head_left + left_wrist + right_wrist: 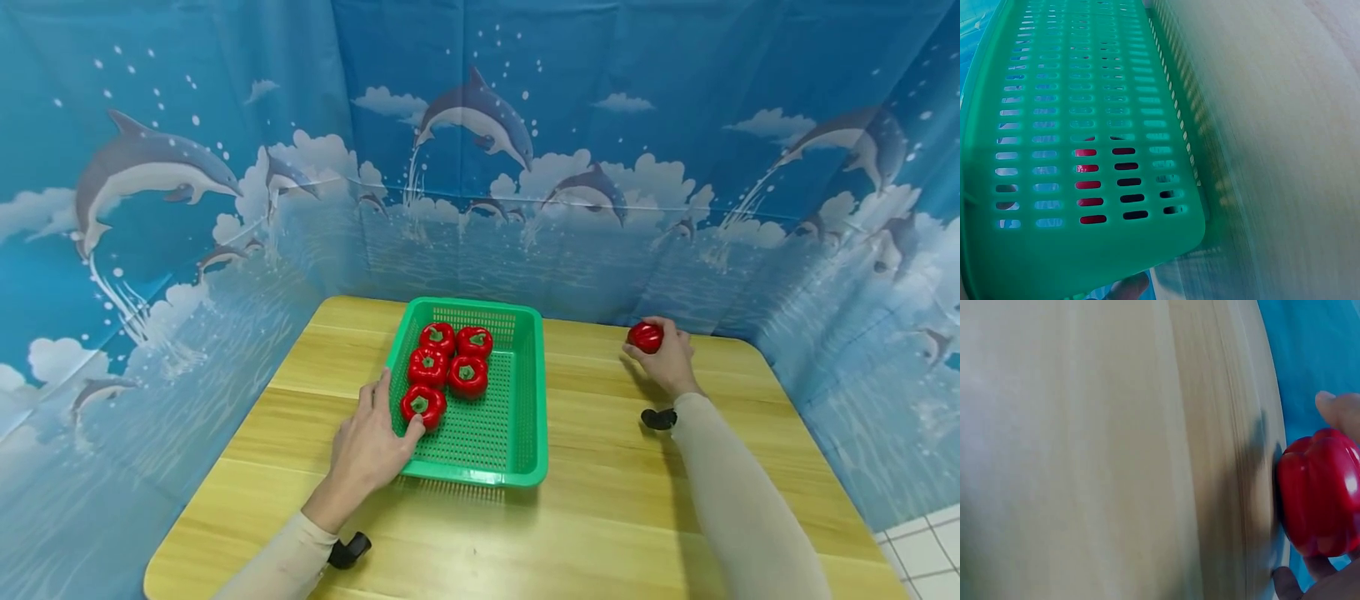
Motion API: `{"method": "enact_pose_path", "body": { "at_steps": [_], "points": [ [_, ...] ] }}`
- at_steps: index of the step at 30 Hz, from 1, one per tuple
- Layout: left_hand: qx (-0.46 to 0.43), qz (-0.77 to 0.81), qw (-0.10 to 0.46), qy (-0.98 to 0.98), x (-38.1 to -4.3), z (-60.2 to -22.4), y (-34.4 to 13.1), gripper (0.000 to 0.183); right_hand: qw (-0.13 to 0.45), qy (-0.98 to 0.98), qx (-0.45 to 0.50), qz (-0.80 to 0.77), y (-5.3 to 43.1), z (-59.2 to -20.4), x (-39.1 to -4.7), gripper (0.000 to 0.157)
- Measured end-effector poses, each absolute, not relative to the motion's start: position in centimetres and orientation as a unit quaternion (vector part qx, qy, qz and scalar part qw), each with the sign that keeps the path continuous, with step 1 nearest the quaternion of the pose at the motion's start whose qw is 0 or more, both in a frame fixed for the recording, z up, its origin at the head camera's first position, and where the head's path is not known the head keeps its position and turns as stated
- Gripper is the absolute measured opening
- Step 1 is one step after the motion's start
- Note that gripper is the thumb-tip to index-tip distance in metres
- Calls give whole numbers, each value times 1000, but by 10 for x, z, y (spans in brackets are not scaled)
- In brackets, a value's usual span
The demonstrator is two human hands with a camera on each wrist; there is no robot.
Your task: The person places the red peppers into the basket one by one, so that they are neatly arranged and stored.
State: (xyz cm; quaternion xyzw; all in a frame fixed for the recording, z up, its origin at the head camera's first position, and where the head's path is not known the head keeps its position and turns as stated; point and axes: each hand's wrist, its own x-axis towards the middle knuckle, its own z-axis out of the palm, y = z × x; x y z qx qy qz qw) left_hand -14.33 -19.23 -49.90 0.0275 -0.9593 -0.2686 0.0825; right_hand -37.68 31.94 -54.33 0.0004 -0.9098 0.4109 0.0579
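A green plastic basket (528,417) stands on the table with several red bell peppers (467,377) along its left side, green stems up. My left hand (371,442) grips the basket's left rim near its front corner. Its thumb is inside, by the nearest pepper, and the fingers lie outside. The left wrist view shows the slotted basket wall (1147,247) and a fingertip (1129,287) past its corner. At the table's far right, my right hand (666,358) holds another red bell pepper (1317,487) between thumb and fingers. Whether that pepper touches the table I cannot tell.
The wooden table (600,517) has rounded corners. A blue dolphin-print curtain (480,225) hangs close behind it and along both sides. Black wrist mounts (349,551) sit at both cuffs. White tiles (926,546) show at the lower right.
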Motion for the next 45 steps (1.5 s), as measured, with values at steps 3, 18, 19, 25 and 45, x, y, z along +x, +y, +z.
{"method": "enact_pose_path", "body": {
  "at_steps": [3, 18, 19, 25, 45],
  "points": [
    [27, -270, 80, -959, -143, -500, -192, 102, 64, -908, 1, 414, 317, -544, -373, 72],
    [23, -274, 88, -957, -143, -501, -193, 100, 58, -905, -21, 421, 321, -542, -358, 94],
    [23, -274, 87, -958, -142, -501, -193, 100, 55, -907, -21, 418, 321, -542, -357, 94],
    [24, -271, 86, -958, -143, -500, -192, 100, 46, -906, -21, 419, 322, -541, -350, 95],
    [22, -270, 90, -958, -143, -502, -192, 98, 28, -901, -5, 433, 331, -539, -325, 101]
  ]
}}
